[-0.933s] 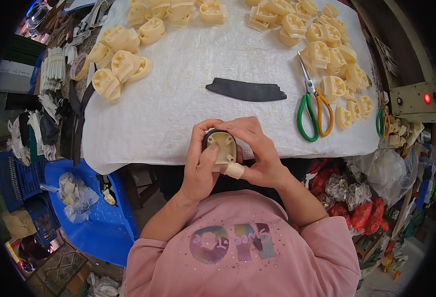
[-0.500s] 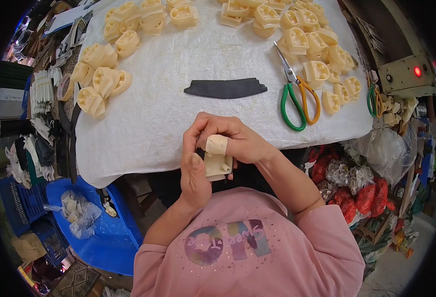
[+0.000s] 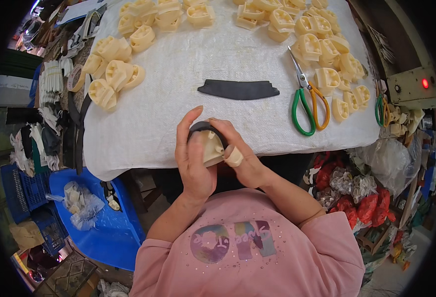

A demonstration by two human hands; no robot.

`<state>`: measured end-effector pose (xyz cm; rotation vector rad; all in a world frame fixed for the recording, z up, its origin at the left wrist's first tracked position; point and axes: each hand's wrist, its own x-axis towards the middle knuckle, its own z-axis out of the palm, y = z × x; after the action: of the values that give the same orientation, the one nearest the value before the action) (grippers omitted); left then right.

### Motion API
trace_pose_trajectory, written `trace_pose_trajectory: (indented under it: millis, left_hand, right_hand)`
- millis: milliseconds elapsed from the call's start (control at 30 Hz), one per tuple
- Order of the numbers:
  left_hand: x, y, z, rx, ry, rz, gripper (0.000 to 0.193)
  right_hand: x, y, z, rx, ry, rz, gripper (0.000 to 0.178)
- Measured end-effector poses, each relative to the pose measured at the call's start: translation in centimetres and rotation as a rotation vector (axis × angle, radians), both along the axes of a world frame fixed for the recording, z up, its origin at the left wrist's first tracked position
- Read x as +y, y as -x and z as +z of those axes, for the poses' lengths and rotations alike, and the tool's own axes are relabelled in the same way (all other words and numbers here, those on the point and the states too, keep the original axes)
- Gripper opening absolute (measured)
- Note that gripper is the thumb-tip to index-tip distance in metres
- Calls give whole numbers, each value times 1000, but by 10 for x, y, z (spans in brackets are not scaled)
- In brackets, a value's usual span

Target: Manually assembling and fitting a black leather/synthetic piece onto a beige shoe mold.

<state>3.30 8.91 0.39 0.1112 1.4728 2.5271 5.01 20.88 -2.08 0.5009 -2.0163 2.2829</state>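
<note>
Both hands hold one cream plastic piece (image 3: 211,149), hollow with small pegs inside and shaped like a shoe heel, just off the table's near edge. A black strip (image 3: 202,126) curves around its rounded far edge. My left hand (image 3: 194,166) closes on its left side, the thumb blurred over the hollow face and the index finger lifted. My right hand (image 3: 243,161) grips the right side, its fingers along the black strip. A cream wrap (image 3: 233,156) covers the right thumb. Beyond my hands a flat black strip (image 3: 238,89) lies on the table.
Scissors (image 3: 304,94) with green and orange handles lie to the right on the white-covered table (image 3: 168,74). Similar cream pieces (image 3: 119,74) cluster at the left, back and right (image 3: 326,79). A blue tub (image 3: 99,218) stands at lower left; plastic bags (image 3: 364,200) lie at lower right.
My hands have turned the cream piece so its hollow face and black-wrapped rounded edge show. The right thumb has swung to the near right side. The whole view has shifted slightly.
</note>
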Motion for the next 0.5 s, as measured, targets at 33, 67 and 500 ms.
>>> trace_pose_trajectory:
  millis: [33,67,500]
  left_hand:
    - [2,-1,0,1,1,2,48]
    - [5,-3,0,-20,-22,38,49]
    - [-9,8,5,24,48,-90,84]
  right_hand:
    - [1,1,0,1,1,2,46]
    - [1,2,1,-11,36,19,46]
    - [24,17,35,138,-507,-312,51]
